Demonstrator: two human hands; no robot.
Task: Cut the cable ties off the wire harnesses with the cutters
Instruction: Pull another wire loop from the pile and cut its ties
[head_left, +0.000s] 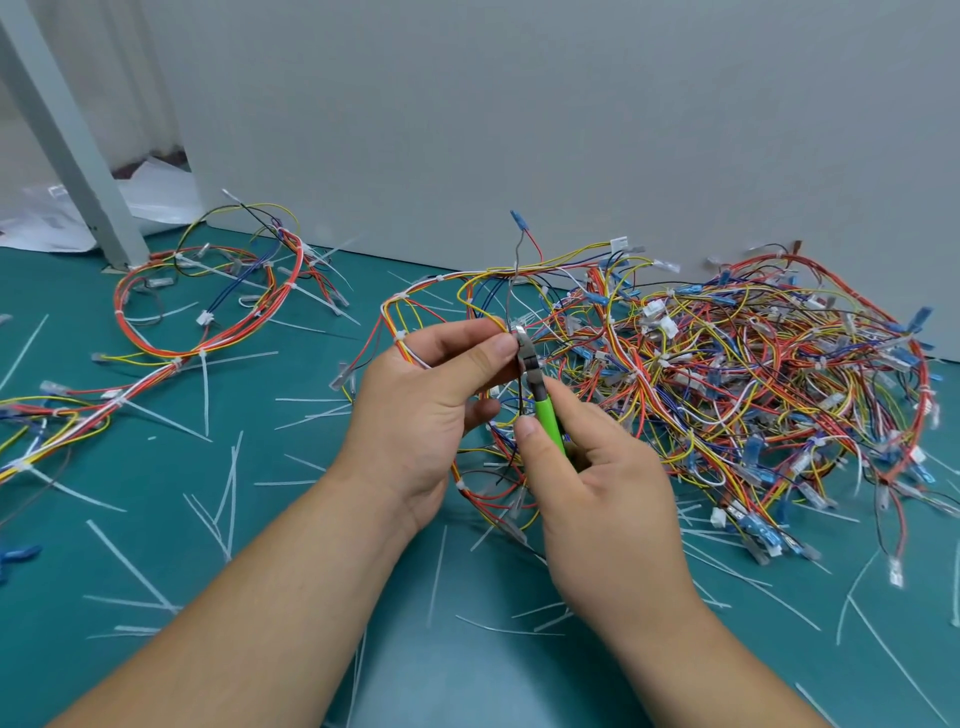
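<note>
My left hand (426, 400) pinches a wire harness (441, 291) of red, yellow, white and blue wires, holding it up just above the mat. My right hand (597, 478) grips green-handled cutters (545, 410), whose metal jaws sit right against my left fingertips at the held wires. Whether a tie lies between the jaws is hidden by my fingers. White cable ties still wrap the held harness along its loop.
A big tangled heap of harnesses (753, 374) lies to the right on the teal mat (311, 649). Other harnesses (208, 306) lie at the left. Cut white tie tails (130, 566) litter the mat. A grey wall panel (519, 130) and a slanted post (67, 140) stand behind.
</note>
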